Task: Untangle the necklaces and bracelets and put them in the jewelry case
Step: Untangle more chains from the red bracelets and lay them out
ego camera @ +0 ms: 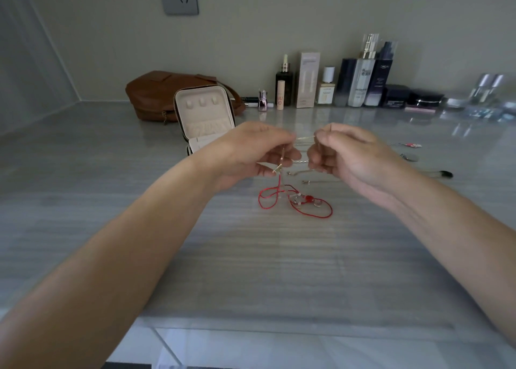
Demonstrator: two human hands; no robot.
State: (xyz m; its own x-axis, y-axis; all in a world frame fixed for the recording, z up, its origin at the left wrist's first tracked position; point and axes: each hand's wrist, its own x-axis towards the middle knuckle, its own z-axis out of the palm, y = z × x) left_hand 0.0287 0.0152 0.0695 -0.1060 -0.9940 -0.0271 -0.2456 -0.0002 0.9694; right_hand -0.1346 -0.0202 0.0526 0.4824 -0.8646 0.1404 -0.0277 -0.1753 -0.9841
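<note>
Above the grey counter, my left hand (251,152) and my right hand (346,152) each pinch a thin gold chain (304,138) stretched between them. A second stretch of chain (300,161) runs lower between the hands. A red cord bracelet (296,201) with a red bead and silver rings hangs from my left fingers and trails on the counter below. More chain pieces (305,182) lie under the hands. The beige jewelry case (205,117) stands open behind my left hand, its lower half hidden by that hand.
A brown leather bag (167,95) sits behind the case. Several cosmetic bottles and jars (360,81) line the back wall to the right. A small red-and-white charm (413,145) and a brush (438,174) lie right of my right hand. The counter's front edge (279,324) is near me.
</note>
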